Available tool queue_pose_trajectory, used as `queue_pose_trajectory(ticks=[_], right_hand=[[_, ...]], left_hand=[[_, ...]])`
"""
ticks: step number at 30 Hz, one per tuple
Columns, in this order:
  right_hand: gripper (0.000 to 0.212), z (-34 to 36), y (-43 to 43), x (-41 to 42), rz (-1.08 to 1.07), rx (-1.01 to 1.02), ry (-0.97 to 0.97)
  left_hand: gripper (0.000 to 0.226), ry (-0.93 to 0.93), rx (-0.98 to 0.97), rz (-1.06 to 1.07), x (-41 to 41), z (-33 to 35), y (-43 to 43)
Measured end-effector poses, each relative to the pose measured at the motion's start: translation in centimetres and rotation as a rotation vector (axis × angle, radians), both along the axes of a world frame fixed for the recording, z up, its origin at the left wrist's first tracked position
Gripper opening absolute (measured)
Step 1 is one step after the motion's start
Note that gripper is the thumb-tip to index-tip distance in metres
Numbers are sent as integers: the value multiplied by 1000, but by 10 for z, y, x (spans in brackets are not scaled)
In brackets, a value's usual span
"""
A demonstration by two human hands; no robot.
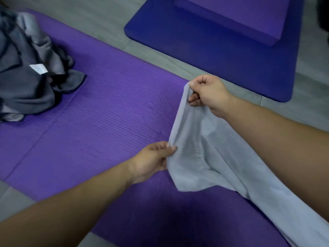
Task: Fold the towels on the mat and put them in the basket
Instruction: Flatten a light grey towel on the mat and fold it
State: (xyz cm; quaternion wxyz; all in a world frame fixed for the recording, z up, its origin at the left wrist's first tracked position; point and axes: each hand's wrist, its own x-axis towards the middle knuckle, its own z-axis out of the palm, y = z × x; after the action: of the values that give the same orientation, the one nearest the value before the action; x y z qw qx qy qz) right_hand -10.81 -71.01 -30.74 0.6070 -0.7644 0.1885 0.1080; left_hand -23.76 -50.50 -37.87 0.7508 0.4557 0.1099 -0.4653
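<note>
A light grey towel (pixel 204 154) hangs above the purple ribbed mat (pixel 106 113), its lower part trailing off toward the bottom right. My left hand (pixel 153 159) pinches the towel's near edge between thumb and fingers. My right hand (pixel 208 91) pinches the same edge farther away, holding the upper corner up. The edge stretches between the two hands. A heap of crumpled dark grey and light grey towels (pixel 26 73) lies on the mat at the far left. No basket is in view.
A dark blue mat (pixel 213 54) lies on the grey floor (pixel 110 20) beyond, with a purple foam block (pixel 240 16) on top of it. The purple mat's bare middle stretches between the towel heap and my hands.
</note>
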Motion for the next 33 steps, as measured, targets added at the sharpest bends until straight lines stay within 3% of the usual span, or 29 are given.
queue_pose_trajectory(ticks=[3, 5, 10, 12, 16, 20, 22, 25, 28, 33], right_hand=[[17, -18, -5, 3, -35, -11, 57], [17, -28, -2, 3, -35, -18, 95], [13, -47, 15, 12, -32, -54, 90], [15, -50, 22, 16, -31, -59, 76], [18, -50, 28, 27, -80, -118, 46], [17, -56, 28, 29, -66, -172, 57], [17, -61, 31, 27, -45, -193, 62], [11, -68, 32, 27, 3, -250, 51], [10, -73, 34, 29, 48, -297, 31], [10, -77, 43, 31, 62, -424, -21]], left_hand=[[23, -35, 163, 241, 8, 1, 29], [25, -75, 260, 300, 10, 2, 46], [26, -228, 478, -160, -2, 6, 62], [25, -212, 450, -239, -6, 8, 64], [31, 6, 229, -24, -21, 11, 73], [34, 14, 358, 175, -34, 10, 89], [38, -32, 404, 117, -36, 10, 100], [37, -125, 546, -153, -42, 10, 111], [25, -230, 717, -267, -52, 2, 119], [30, -237, 944, 40, -64, 6, 132]])
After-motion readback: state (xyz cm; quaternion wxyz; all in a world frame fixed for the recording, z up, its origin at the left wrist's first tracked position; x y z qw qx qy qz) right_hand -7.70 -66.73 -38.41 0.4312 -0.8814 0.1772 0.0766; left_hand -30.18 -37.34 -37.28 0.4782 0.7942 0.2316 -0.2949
